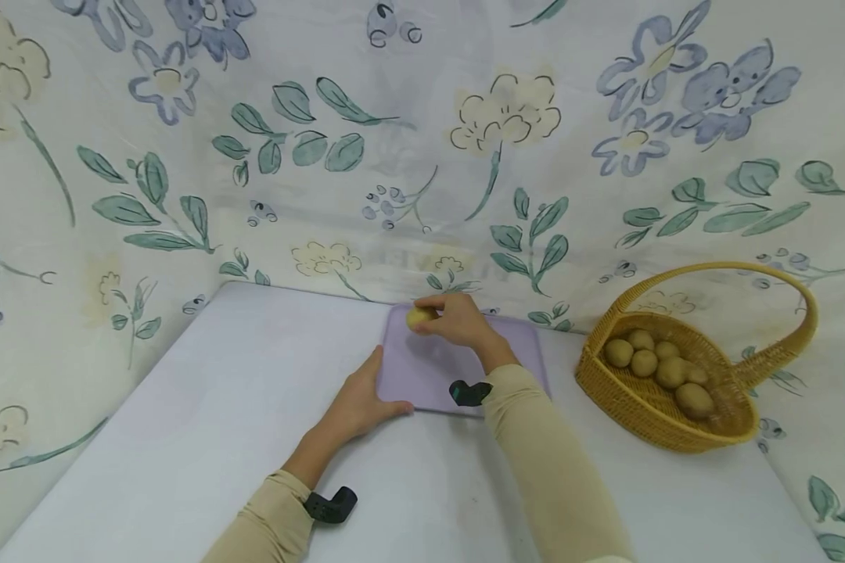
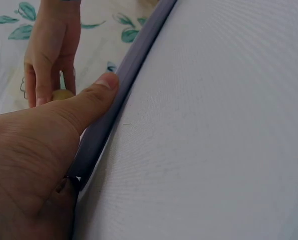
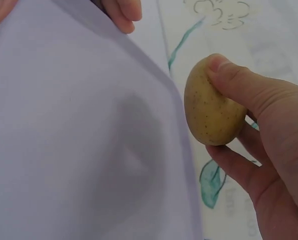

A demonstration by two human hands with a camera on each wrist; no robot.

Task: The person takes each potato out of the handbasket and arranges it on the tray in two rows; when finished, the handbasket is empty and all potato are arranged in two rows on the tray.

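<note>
In the head view my right hand holds a potato over the far left part of a lilac tray. The right wrist view shows the thumb on the upper side of the potato and fingers beneath it, with a shadow on the tray. My left hand rests at the tray's near left corner, thumb along the near edge and fingers along the left edge. The left wrist view has that thumb extended against the rim; most left fingers are hidden there.
To the right of the tray stands a wicker basket with a tall handle, holding several potatoes. A white table lies beneath, backed by a flower-patterned cloth.
</note>
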